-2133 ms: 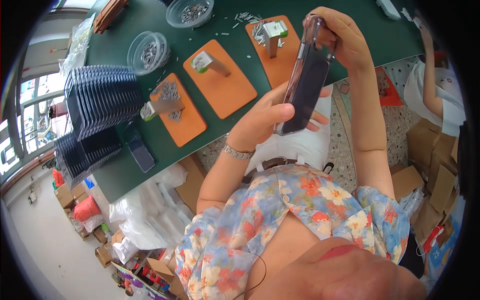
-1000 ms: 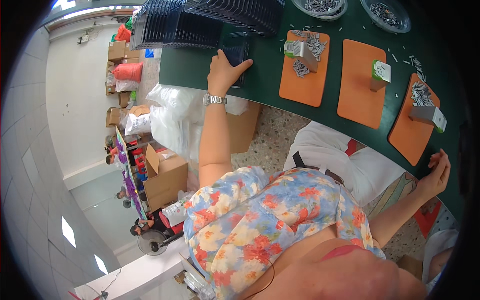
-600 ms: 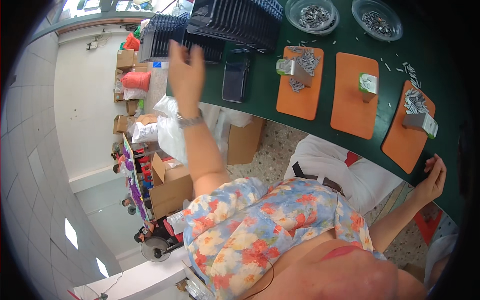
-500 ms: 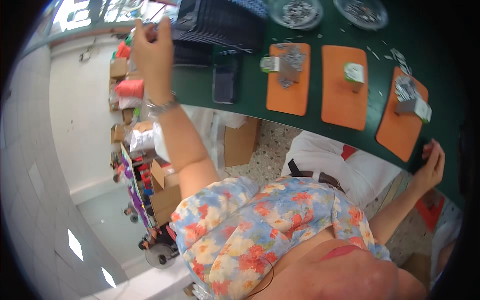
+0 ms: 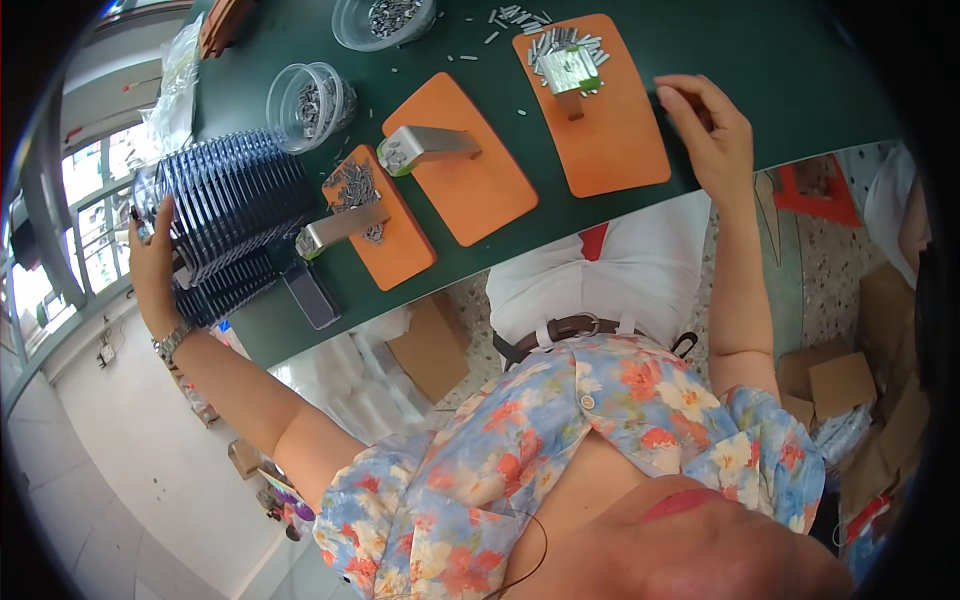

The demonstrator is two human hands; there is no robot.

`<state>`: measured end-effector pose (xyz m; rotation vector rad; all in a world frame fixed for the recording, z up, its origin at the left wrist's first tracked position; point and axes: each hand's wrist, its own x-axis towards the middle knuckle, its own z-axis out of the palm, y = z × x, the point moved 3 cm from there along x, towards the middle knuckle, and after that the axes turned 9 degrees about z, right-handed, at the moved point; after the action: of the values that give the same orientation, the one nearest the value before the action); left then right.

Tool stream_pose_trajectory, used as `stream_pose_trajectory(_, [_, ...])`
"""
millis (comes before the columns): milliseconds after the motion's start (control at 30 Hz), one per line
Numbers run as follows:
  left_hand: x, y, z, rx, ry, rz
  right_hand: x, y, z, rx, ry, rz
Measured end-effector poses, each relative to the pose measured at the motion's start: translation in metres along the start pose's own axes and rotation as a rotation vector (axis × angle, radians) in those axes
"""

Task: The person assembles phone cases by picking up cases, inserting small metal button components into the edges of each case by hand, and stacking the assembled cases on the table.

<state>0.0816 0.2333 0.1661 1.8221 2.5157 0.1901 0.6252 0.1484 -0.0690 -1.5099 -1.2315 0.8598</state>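
My left hand (image 5: 153,268) is at the outer end of a stack of dark blue ribbed plastic trays (image 5: 240,190). Its fingers are apart and curved, and the fingertips are partly lost against the stack's edge. My right hand (image 5: 718,145) lies on the green table just right of the largest-looking orange board (image 5: 612,150), fingers loosely bent and apart, with nothing visible in them. On that board a bent metal bracket (image 5: 570,72) with a green edge stands among small metal pieces (image 5: 597,48). A middle orange board (image 5: 490,190) and a left orange board (image 5: 400,250) carry similar brackets.
Two clear plastic tubs, a nearer tub (image 5: 283,110) and a farther tub (image 5: 345,25), hold small metal pieces. A dark phone-like slab (image 5: 311,296) lies by the table's front edge. Loose pieces (image 5: 518,16) are scattered farther back. Cardboard (image 5: 430,345) stands under the table.
The view has turned, so the table now shows more widely. My left hand has come to the end of the tray stack. My right hand now rests beside the right-hand board.
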Motion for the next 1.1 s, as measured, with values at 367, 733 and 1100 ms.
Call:
stream_pose_trajectory(367, [-0.147,0.071,-0.007,-0.678,0.256,0.478,0.012,-0.038,0.041,-0.373,-0.164,-0.164])
stream_pose_trajectory(733, [-0.236,0.1,0.148,-1.347,-0.694,0.32,0.009,-0.027,0.064,-0.433,-0.128,-0.11])
stream_pose_trajectory(1100, [-0.264,0.111,0.195,-1.457,-0.868,0.335,-0.021,-0.056,0.018,0.955,-0.673,0.088])
